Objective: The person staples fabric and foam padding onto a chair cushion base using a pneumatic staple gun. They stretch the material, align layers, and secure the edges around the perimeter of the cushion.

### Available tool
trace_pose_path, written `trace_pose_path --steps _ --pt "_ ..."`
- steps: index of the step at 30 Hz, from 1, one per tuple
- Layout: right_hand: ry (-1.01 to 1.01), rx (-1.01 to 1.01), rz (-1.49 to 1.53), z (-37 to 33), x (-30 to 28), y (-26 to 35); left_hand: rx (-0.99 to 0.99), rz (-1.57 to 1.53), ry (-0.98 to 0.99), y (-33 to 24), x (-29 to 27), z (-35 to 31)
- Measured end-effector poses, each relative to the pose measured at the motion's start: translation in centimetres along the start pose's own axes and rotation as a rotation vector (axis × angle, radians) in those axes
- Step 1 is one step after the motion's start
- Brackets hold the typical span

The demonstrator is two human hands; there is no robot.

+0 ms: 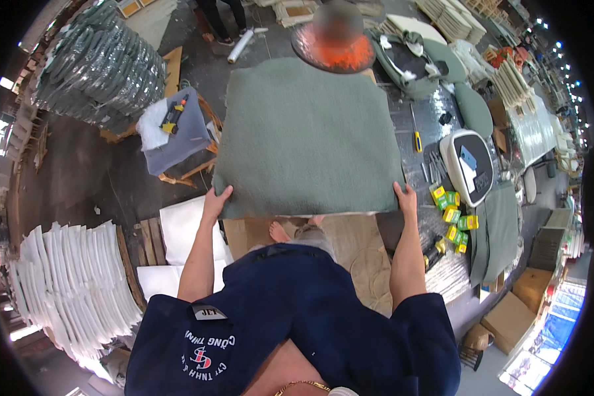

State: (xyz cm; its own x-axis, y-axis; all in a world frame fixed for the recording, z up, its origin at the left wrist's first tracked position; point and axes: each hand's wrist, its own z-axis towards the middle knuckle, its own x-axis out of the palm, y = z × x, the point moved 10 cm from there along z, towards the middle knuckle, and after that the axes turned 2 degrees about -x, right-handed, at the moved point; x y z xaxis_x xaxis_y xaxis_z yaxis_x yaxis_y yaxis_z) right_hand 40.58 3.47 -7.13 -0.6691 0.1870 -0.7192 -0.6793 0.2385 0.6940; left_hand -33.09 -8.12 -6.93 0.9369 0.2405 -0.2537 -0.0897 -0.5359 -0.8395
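Observation:
A large grey-green fabric-covered panel [307, 135] stretches out in front of me, roughly square with rounded corners. My left hand [216, 200] grips its near left corner, thumb on the top face and fingers underneath. At the near right corner my right hand [406, 197] has the same kind of grip, its fingers partly hidden below the edge. A thin pale edge shows along the panel's near side. What supports its far side is hidden.
On the right worktable lie a yellow-handled screwdriver [416, 129], several yellow-green boxes [452, 215] and a white-rimmed oval piece [447, 162]. A stapler-like tool [173, 115] rests on a covered stool [178, 155] to the left. White sheets [79, 284] stand stacked lower left. Another person [336, 39] is beyond the panel.

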Motion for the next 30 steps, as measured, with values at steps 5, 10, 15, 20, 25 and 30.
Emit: trace_pose_path --steps 5,10,15,20,25,30 --pt "0.210 0.074 -0.117 -0.4 2.0 1.2 -0.024 -0.035 -0.012 -0.6 -1.0 -1.9" --pt "0.048 0.192 -0.145 -0.4 2.2 2.4 -0.073 -0.011 -0.014 -0.2 -1.0 -1.5" --pt "-0.028 0.166 0.129 -0.8 3.3 2.4 -0.004 0.030 -0.042 -0.1 -0.7 -0.2" --pt "-0.019 0.225 0.103 -1.3 4.1 1.3 -0.071 -0.072 0.008 1.0 -0.8 -0.6" --pt "-0.041 0.174 0.007 -0.2 2.1 -0.8 0.010 0.077 0.017 -2.7 0.8 -1.4" --pt "-0.059 0.263 -0.114 -2.4 2.5 1.1 -0.049 0.143 -0.015 -1.4 -0.9 -1.7"
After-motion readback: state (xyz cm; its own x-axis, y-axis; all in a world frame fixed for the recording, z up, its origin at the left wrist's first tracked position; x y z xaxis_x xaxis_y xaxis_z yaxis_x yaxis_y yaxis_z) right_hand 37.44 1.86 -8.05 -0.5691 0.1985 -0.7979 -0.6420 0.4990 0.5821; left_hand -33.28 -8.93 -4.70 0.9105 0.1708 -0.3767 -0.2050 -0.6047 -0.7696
